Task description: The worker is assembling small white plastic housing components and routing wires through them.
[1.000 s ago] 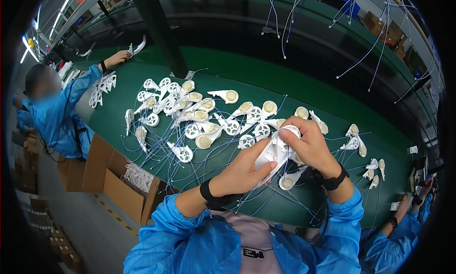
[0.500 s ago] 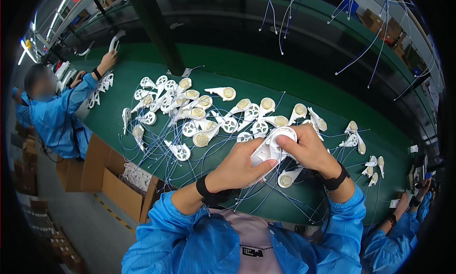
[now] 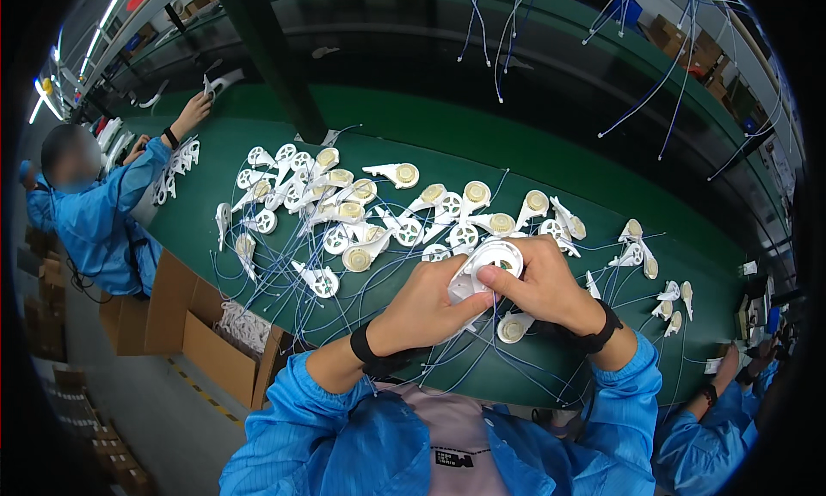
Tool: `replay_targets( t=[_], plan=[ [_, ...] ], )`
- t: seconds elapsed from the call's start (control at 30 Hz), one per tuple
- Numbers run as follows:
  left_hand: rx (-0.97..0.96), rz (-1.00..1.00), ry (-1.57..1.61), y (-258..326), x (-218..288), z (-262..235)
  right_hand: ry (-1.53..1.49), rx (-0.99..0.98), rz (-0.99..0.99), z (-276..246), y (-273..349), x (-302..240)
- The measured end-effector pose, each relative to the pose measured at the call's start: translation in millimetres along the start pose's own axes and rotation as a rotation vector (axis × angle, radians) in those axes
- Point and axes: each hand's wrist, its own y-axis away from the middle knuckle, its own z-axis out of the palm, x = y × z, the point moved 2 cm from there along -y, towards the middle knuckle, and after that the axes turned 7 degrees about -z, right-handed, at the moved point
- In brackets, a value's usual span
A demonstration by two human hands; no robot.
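Between my two hands is a white plastic housing [image 3: 463, 283] with a round ring-shaped end, held above the near side of the bench. My left hand [image 3: 422, 311] grips its narrower side, thumb lying along the lower edge. Closed round the circular end, my right hand [image 3: 555, 285] presses its thumb into the ring. Thin blue and white wires hang below the part. Just under my right hand lies a similar white piece with a cream disc [image 3: 514, 326]. The fingers behind the housing are hidden.
Many white wired parts [image 3: 344, 208] are heaped on the green bench [image 3: 258, 135]. A cardboard box [image 3: 219, 358] holding white pieces stands at the left. Wires [image 3: 662, 83] dangle overhead at the right. One co-worker [image 3: 99, 208] is at the left, another's arm [image 3: 714, 393] at the right.
The housing has tilted, so less of its long side shows. Both hands remain on it, with the right thumb still at the ring. The whole view has shifted slightly.
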Motion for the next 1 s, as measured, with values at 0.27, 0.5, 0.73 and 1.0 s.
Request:
replay_targets(
  t=[0.27, 0.5, 0.73, 1.0],
  plan=[
    [-0.15, -0.205, 0.155, -12.3, -11.1, -0.7, -0.109, 0.009, 0.135, -8.7, -5.0, 13.1],
    [0.157, -0.002, 0.014, -10.7, -30.1, -30.2, -0.411, 0.719, 0.591, -155.2, 9.5, 132.4],
    [0.137, -0.039, 0.212, -6.4, -49.4, -48.7, -0.219, 1.147, 0.891, -298.4, 131.8, 255.4],
    [0.154, -0.163, 0.378, -4.7, -71.1, -46.0, 1.072, 0.792, 0.91, -330.9, 90.8, 264.0]
  ],
)
